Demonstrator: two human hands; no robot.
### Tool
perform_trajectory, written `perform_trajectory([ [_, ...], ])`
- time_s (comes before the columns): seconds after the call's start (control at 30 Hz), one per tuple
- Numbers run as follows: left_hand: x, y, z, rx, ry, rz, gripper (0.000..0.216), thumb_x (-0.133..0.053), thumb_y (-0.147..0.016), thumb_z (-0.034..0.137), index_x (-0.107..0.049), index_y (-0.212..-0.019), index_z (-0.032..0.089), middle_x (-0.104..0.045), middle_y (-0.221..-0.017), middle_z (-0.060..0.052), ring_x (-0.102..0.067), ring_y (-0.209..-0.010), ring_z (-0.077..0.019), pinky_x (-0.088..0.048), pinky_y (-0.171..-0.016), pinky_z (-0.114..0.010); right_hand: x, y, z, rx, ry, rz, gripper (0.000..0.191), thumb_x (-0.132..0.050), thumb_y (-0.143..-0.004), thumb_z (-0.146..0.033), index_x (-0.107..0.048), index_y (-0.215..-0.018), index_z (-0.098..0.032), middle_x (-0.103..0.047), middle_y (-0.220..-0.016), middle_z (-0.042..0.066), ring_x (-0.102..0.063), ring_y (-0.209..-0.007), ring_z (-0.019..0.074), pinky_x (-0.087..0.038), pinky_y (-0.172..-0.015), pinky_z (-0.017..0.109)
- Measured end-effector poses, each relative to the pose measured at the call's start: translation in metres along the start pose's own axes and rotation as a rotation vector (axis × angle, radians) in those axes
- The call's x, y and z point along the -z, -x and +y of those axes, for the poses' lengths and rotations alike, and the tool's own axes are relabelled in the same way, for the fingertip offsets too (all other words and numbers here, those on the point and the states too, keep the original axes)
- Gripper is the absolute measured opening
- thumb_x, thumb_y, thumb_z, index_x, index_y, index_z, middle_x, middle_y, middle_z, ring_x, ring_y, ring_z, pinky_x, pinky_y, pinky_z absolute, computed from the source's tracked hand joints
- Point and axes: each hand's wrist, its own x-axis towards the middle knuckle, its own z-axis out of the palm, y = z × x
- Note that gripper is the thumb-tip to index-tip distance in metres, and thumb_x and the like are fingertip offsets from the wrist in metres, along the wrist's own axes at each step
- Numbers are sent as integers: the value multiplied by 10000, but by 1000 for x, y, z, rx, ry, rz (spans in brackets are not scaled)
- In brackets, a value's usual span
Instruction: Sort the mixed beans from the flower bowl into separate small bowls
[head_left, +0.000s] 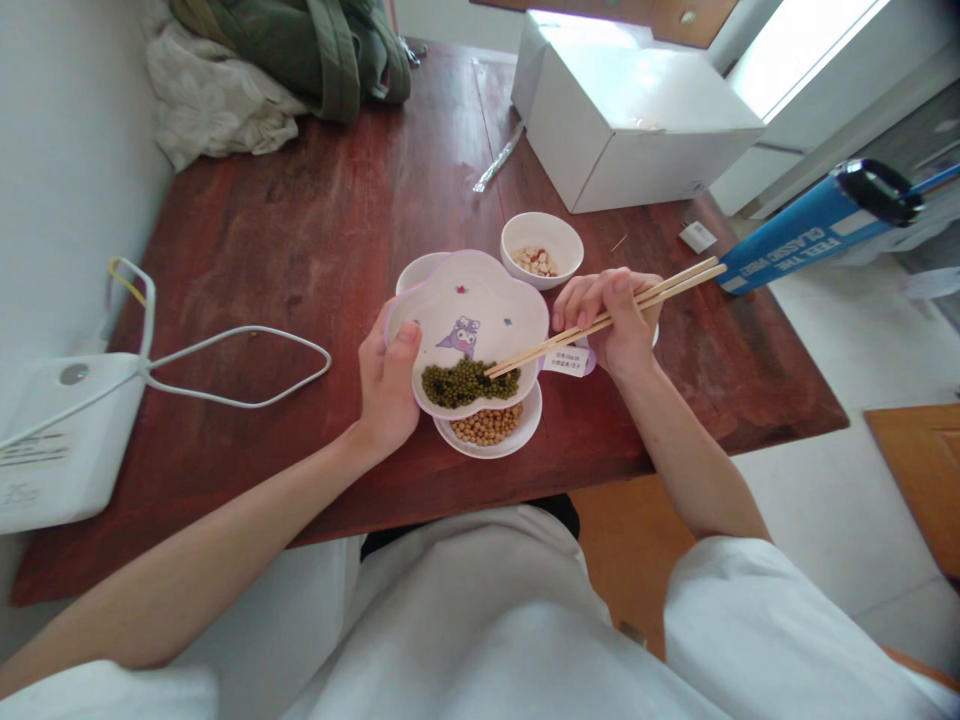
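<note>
My left hand (391, 375) grips the left rim of a white flower-shaped plate (480, 290) with a purple edge and a cartoon print, thumb on top. Green mung beans (465, 383) are heaped at its near side. In my right hand (619, 315) is a pair of wooden chopsticks (645, 300), tips down in the mung beans. A labelled handle (568, 361) juts from the plate beneath the chopsticks. Partly under the plate stands a white bowl (517, 441) of tan soybeans (487, 425). Another white bowl (420, 270) shows behind the plate's upper left, its contents hidden.
A white bowl (541, 228) with pale nut pieces (535, 262) sits behind the plate. Farther back are a white box (645, 120) and a green bag (322, 55). A blue bottle (802, 235) lies to the right; a white cable (247, 404) loops at left.
</note>
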Motion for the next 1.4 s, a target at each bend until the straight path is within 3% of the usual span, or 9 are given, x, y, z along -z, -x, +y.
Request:
perform_trajectory([
  [0.2,0,0,-2,-31,-2,-12,577,-961,-982,719,-664,-780,267,-638,-703,-17,-720,-762,-247,-673,-700,-363,1,1,-1,-43,-8,-3,823,-847,-989,-962,-685,-578,-268,-618,-529,5,-691,-527,200,-574,-523,354],
  [0.47,1,0,-2,21,-14,17,530,-956,-978,652,-628,-775,288,-706,-782,-64,-812,-975,-324,-703,-733,-372,0,2,-3,-39,17,-2,810,-853,-1014,-928,-688,-569,-271,-651,-530,8,-691,-515,200,-577,-524,355],
  [0.77,1,2,-1,39,-25,29,523,-957,-969,659,-651,-759,292,-715,-753,-63,-817,-908,-319,-694,-708,-375,0,1,-3,-24,32,-5,839,-834,-977,-986,-675,-545,-285,-647,-515,19,-710,-518,228,-559,-495,374],
  [1.2,0,2,1,30,-41,36,472,-930,-976,602,-646,-774,284,-739,-780,-77,-840,-987,-343,-698,-724,-390,2,1,1,-3,-7,-32,785,-889,-993,-912,-718,-573,-271,-681,-541,10,-682,-495,202,-572,-511,360],
  [1.4,-1,3,2,45,-60,41,467,-918,-981,573,-623,-765,283,-735,-803,-88,-829,-997,-353,-701,-750,-411,2,1,3,-11,14,-26,816,-866,-969,-964,-711,-554,-279,-692,-534,15,-670,-485,204,-559,-494,366],
])
